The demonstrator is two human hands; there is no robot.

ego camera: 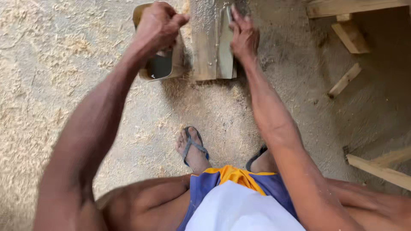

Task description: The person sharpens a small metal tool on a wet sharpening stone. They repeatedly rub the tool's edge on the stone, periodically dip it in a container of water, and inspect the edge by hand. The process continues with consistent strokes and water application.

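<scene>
The left hand [159,26] is curled into a fist around the top of a tan box-like container [160,64] with a dark opening, which stands on the sawdust-strewn floor [55,77] just left of an upright wooden plank [204,47]. The right hand [244,36] presses against the plank's right edge, its fingers closed on a thin grey strip [225,47] there. Loose wood offcuts [345,79] lie well apart to the right, and a sandalled foot [192,147] rests below the plank.

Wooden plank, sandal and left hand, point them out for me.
Wooden plank [204,47], head view, its dusty flat face.
Sandal [191,144], head view, the strap over the foot.
Left hand [157,26], head view, the back of the fist.
</scene>
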